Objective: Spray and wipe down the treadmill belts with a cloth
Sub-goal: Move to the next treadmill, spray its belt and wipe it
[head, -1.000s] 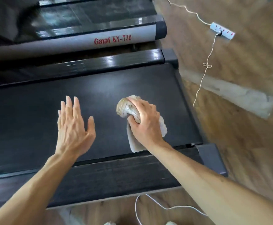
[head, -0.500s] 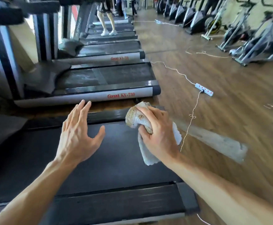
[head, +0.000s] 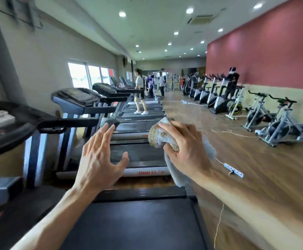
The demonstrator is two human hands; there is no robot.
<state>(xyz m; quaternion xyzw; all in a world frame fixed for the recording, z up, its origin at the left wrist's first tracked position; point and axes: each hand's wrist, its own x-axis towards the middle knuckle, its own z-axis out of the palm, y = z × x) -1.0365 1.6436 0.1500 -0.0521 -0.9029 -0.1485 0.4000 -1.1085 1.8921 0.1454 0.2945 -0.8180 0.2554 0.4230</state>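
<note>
Grey cloth (head: 167, 139) lifted off the belt (head: 138, 222), view swung up.

My right hand (head: 186, 152) grips it bunched, now above the treadmill's end; my left hand (head: 98, 159) hovers, fingers spread, holding nothing.

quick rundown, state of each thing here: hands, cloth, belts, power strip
left hand: open, fingers spread, holding nothing
right hand: grips the cloth
cloth: bunched, soiled on the front, held off the belt
nearest treadmill belt: bare, nobody on it
next treadmill belt: unoccupied
power strip: on the floor, something plugged in
</note>
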